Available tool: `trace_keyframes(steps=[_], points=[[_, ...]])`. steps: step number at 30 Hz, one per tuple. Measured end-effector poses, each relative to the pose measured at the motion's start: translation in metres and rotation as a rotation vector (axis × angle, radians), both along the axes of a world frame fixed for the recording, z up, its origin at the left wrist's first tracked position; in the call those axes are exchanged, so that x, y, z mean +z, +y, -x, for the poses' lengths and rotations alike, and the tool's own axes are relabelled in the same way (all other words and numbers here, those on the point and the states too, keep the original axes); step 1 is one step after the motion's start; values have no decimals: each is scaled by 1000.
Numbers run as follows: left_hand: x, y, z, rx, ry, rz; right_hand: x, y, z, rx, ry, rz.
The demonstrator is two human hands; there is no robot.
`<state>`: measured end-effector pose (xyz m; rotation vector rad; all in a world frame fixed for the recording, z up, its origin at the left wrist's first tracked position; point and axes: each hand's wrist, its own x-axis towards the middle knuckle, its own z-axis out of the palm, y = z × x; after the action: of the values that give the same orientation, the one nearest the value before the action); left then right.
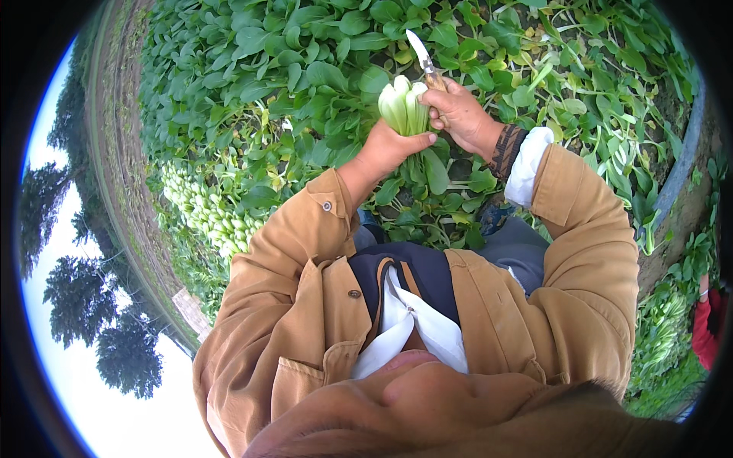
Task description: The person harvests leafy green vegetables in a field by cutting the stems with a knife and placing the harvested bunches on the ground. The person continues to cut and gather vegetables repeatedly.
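My left hand [395,143] is wrapped around a bunch of leafy greens with pale green stalks [404,106], likely bok choy. The cut stalk ends point up and away from me, and the leaves hang below the hand. My right hand [461,114] grips the wooden handle of a knife [424,52], whose curved blade points up and away to the left. The right thumb lies against the right side of the bunch.
Uncut leafy plants [246,51] fill the far left ground. Harvested bunches [212,214] lie in rows at left. Loose leaves [613,131] cover soil at right, beside a grey hose or pipe [687,149]. Another person's red sleeve [703,326] shows at the far right.
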<state>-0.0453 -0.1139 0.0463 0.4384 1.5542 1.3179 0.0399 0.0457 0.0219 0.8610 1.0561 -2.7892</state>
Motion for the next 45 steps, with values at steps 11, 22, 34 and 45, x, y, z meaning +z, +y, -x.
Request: trace_keyframes(steps=[11, 22, 34, 45], points=[[-65, 35, 146, -1029, 1166, 807, -129, -39, 37, 272, -107, -931], [-73, 16, 139, -1088, 1335, 779, -173, -44, 76, 308, -45, -1230], [41, -35, 39, -440, 1052, 88, -26, 15, 3, 37, -36, -92], [44, -41, -3, -271, 590, 113, -10, 14, -20, 403, -107, -439]])
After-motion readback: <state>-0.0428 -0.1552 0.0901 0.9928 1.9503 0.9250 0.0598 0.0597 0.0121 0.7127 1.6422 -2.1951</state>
